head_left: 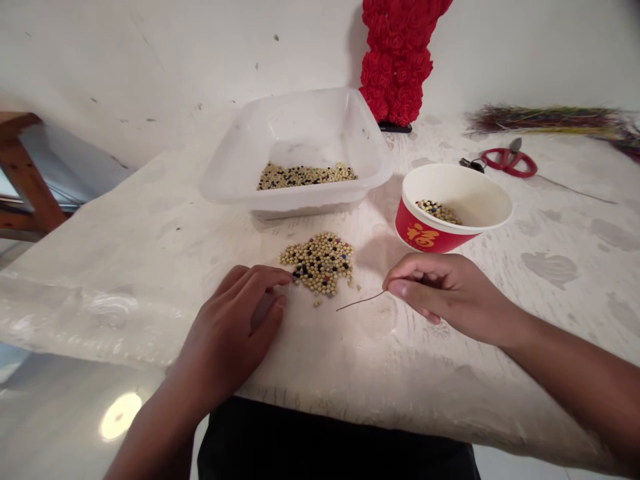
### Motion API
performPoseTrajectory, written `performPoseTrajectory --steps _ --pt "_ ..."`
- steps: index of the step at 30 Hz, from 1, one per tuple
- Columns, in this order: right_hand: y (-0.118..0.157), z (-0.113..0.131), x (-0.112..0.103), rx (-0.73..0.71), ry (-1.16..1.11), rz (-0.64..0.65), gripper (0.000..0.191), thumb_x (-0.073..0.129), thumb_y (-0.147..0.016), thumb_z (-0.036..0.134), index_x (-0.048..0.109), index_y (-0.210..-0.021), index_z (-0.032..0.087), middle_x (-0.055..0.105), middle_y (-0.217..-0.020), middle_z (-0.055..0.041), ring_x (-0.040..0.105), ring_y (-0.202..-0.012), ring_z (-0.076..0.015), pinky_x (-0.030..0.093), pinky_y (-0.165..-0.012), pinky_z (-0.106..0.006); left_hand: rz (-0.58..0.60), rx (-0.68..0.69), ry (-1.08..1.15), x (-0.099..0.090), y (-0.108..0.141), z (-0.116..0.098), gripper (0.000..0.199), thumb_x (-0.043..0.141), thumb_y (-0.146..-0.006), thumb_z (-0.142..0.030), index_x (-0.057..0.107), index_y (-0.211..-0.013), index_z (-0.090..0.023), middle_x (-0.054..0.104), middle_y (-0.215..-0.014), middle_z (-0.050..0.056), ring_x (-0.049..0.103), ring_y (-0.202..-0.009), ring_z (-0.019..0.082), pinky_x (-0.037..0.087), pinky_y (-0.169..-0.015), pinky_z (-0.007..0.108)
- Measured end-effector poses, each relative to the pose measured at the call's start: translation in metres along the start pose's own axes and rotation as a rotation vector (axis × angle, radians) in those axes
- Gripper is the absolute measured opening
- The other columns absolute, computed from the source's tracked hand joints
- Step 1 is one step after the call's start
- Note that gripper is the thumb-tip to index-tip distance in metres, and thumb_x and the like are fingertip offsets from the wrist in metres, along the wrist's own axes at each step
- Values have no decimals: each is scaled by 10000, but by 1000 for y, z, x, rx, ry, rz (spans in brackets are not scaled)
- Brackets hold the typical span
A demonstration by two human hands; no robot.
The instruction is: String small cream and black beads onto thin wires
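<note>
Pinching one thin dark wire [361, 301] between thumb and forefinger, your right hand [440, 293] hovers just right of the loose pile of beads [320, 263], with its other fingers curled under and your forearm angled in from the lower right. The wire's free end points left, passing just below the pile, near it but apart from it. Your left hand [233, 327] is palm down and loosely curved, with its fingers slightly apart and nothing held. Its forefinger tip [288, 279] touches the pile's left edge.

You have three lots of beads, too many to count, mostly cream with black and a few coloured ones. The pile lies directly on the plastic-covered table [150, 267], a shallow layer sits in the one translucent plastic tub [235, 180] behind it, and a small heap sits in the one red paper bowl [425, 237], which bears a gold character and stands right of the tub.

Beyond the bowl lie one pair of red-handled scissors [509, 163], one more thin wire [575, 190] and one bundle of multicoloured strands [545, 120]. One red rose-covered ornament [397, 60] stands by the wall [150, 60] behind the tub.
</note>
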State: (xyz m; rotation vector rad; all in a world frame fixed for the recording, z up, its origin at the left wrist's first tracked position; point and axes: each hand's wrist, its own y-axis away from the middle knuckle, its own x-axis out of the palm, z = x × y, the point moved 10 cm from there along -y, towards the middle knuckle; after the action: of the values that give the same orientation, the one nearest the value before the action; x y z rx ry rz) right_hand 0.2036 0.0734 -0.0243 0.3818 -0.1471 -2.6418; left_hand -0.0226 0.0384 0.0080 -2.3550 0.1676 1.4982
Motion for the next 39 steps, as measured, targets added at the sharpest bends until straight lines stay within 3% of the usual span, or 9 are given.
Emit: performPoseTrajectory --steps 4,12,14,18,26,31,36,39 --pt "0 4 1 -24 16 2 233 659 -905 434 687 -854 208 468 -568 48 391 -465 -68 309 -406 -207 -97 28 23 -6 3 -2 173 532 -948 -206 586 -1101 -267 643 -1045 0 602 -1007 182 482 -886 316" --pt "2 15 2 -84 62 20 221 647 -924 377 654 -790 201 455 -561 59 389 -465 -56 305 -413 -203 -141 211 121 -11 13 -21 225 606 -890 -116 627 -1080 -235 689 -1071 10 613 -1030 172 510 -879 301" --pt "2 14 3 -92 65 26 228 645 -925 375 645 -779 200 446 -555 62 382 -460 -56 300 -412 -206 -113 279 179 -13 16 -33 250 607 -872 -75 620 -1078 -216 683 -1052 21 613 -1017 176 523 -852 302" --pt "1 13 3 -84 70 30 291 639 -925 393 593 -720 192 434 -540 64 373 -458 -56 289 -417 -215 63 310 207 1 16 -47 295 579 -882 -32 596 -1120 -206 663 -1119 27 594 -1080 191 528 -902 322" --pt "3 10 3 -68 62 54 520 543 -970 483 397 -565 192 435 -497 44 387 -460 -69 310 -449 -242 46 308 223 6 17 -48 312 604 -887 -93 610 -1165 -234 657 -1203 50 594 -1136 215 546 -926 368" --pt "5 9 4 -43 79 55 521 528 -972 491 436 -556 192 421 -478 44 377 -444 -71 311 -435 -238 66 328 233 6 18 -51 309 599 -887 -60 608 -1151 -221 652 -1193 41 583 -1115 207 535 -927 357" --pt "4 15 5 -89 106 53 408 598 -943 419 548 -622 172 430 -536 52 370 -455 -52 279 -424 -219 -70 347 285 -9 15 -67 276 582 -875 -8 614 -1084 -185 663 -1051 34 603 -982 139 530 -821 266" --pt "7 19 9 -113 72 86 366 635 -924 379 557 -639 164 404 -545 60 346 -473 -48 256 -425 -211 -82 344 296 -6 12 -85 258 598 -880 -36 616 -1086 -189 657 -1035 24 600 -957 123 522 -824 257"
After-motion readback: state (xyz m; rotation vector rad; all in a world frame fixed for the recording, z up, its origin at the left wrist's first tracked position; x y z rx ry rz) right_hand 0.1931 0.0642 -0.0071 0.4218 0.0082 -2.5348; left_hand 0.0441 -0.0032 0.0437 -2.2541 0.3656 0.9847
